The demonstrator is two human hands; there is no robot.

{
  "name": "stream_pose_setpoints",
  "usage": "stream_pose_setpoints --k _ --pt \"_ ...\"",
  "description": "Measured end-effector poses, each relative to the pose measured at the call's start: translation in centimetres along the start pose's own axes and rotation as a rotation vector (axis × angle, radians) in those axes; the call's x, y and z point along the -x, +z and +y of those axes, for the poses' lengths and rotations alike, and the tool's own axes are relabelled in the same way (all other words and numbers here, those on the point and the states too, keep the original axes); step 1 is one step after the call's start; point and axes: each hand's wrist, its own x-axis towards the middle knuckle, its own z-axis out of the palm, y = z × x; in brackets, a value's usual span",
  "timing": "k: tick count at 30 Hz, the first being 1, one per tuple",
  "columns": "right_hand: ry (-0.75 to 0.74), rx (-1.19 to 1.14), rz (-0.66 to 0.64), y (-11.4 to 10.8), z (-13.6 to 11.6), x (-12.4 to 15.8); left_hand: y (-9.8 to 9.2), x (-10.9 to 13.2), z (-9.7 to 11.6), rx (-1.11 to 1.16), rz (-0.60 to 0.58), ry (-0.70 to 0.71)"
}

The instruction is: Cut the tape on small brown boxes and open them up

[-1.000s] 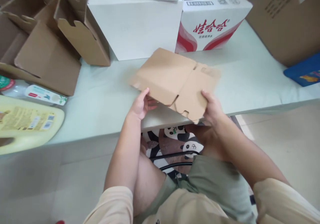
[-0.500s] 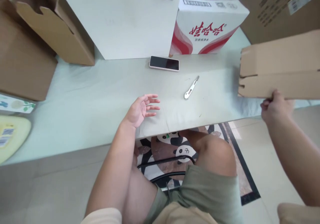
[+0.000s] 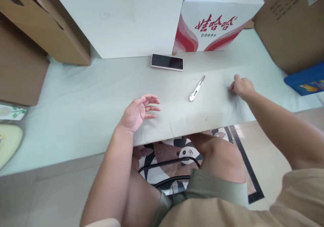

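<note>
My left hand [image 3: 138, 114] rests at the table's front edge, palm turned to the right. Its fingers are spread a little, with nothing in them. To its right lies a white utility knife [image 3: 196, 89] on the pale tablecloth [image 3: 101, 95]. Over the right part of the table is my right hand [image 3: 242, 86], fingers curled in, and no object shows in it. The knife is the nearest thing on its left. A phone [image 3: 167, 62], dark screen up, lies behind the knife.
Along the back stand a large white box [image 3: 121, 21] and a white-and-red water carton [image 3: 207, 27]. Brown cardboard boxes stand at left [image 3: 65, 34] and right [image 3: 291, 34]. A blue package [image 3: 307, 80] sits at the right edge, a pale yellow object [image 3: 8, 142] at the left.
My right hand has let go of the brown cardboard box, which is out of view, and has moved left over the table. The blue package has come into sight. My left hand stays nearly still.
</note>
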Motion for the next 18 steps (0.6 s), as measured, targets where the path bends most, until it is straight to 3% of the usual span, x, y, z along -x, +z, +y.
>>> stream_pose_setpoints --k 6,11,16,18 --pt "0.001 0.004 -0.057 -1.5 -3.9 6.3 -0.3 3.3 0.3 0.059 0.004 0.065" --pt "-0.111 0.052 -0.065 -1.9 -11.0 10.0 -2.0 5.6 1.1 0.147 0.044 0.195" --pt "-0.411 0.128 -0.054 2.0 -20.5 13.1 -3.5 6.7 2.2 0.210 0.050 0.284" --pt "-0.619 0.073 -0.068 4.3 -24.7 14.2 -3.9 7.0 2.6 0.242 0.051 0.304"
